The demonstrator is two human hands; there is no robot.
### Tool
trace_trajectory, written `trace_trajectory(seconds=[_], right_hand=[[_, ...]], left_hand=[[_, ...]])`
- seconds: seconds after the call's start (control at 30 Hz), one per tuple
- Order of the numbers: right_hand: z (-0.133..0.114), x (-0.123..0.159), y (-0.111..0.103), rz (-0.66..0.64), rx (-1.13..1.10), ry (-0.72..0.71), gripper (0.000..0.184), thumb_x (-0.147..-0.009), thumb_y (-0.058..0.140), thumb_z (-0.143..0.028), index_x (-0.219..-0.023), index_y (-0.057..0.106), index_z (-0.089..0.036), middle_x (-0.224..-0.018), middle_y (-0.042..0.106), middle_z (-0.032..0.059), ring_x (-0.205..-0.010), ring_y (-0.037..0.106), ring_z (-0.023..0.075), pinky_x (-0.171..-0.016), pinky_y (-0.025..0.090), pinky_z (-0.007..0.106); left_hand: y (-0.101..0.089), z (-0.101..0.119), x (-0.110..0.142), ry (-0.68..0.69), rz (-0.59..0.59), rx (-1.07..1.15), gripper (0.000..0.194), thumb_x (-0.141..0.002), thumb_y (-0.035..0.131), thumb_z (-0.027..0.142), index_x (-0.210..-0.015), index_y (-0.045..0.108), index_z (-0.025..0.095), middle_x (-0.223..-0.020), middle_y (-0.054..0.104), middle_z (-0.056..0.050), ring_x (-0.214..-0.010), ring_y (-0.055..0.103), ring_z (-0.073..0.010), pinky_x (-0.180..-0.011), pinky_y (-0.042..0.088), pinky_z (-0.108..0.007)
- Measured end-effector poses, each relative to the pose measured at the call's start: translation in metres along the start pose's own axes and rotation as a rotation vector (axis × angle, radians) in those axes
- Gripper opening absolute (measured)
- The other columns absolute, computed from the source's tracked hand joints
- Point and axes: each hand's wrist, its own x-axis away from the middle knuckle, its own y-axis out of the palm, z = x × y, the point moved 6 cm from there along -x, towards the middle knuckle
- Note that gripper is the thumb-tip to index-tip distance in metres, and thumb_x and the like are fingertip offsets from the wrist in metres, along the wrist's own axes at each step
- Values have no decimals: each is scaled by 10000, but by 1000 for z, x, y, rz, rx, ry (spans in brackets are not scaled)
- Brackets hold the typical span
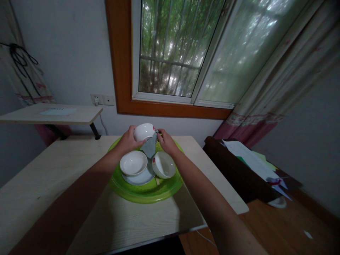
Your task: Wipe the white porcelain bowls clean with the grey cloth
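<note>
My left hand grips a white bowl from its left side, tilted above the far part of a round green tray. On the bowl's right side, my right hand pinches a grey cloth that hangs down in front of the bowl. Lower on the tray, a second white bowl rests at the left over a white plate. To its right a third bowl, with a red pattern on its side, leans over. A small light stick-like piece shows beneath it.
The tray stands on a pale wooden table. A raised shelf is at the left with a paper on it. Behind is a window with an orange-brown frame. A dark brown box-like piece with papers stands right of the table.
</note>
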Motion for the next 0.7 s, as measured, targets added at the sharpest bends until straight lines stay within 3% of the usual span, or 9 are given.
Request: trace_trajectory(seconds=[0.17,0.3,0.43,0.6,0.7], right_hand=[[3,2,3,-45,-118,48,454,-1041,339,-477,-1388,454,-209,-1224,660,116,-1060,650,228,-964,529,438],[2,3,6,-76,-131,84,617,-1017,377,-531,-1522,321,-181,-1342,608,163,-1185,621,272,-1065,458,506],[3,3,7,-112,-205,144,766,-981,429,-582,-1581,206,-162,-1429,537,199,-1168,637,277,-1063,463,504],[6,3,8,-112,-313,160,830,-937,498,-626,-1587,191,-212,-1420,545,166,-1129,650,263,-1016,510,474],[7,3,6,-82,-284,121,805,-938,510,-616,-1576,226,-216,-1440,527,161,-1233,590,281,-1081,455,496]], left_hand=[[0,-6,-1,-16,19,67,713,-679,770,519,-1213,427,194,-1125,642,-113,-963,659,-252,-772,534,-353],[1,-9,-2,-23,28,106,721,-671,782,500,-1214,420,193,-1123,646,-112,-961,660,-246,-772,538,-351],[2,-12,-2,-32,26,150,707,-678,776,487,-1215,423,194,-1128,642,-112,-981,660,-248,-791,543,-359],[5,-15,-2,-47,13,212,706,-666,787,476,-1205,426,195,-1140,630,-118,-998,660,-251,-801,551,-366],[8,-16,-3,-46,-14,227,705,-672,784,471,-1209,419,197,-1144,623,-119,-1002,661,-250,-795,554,-364]])
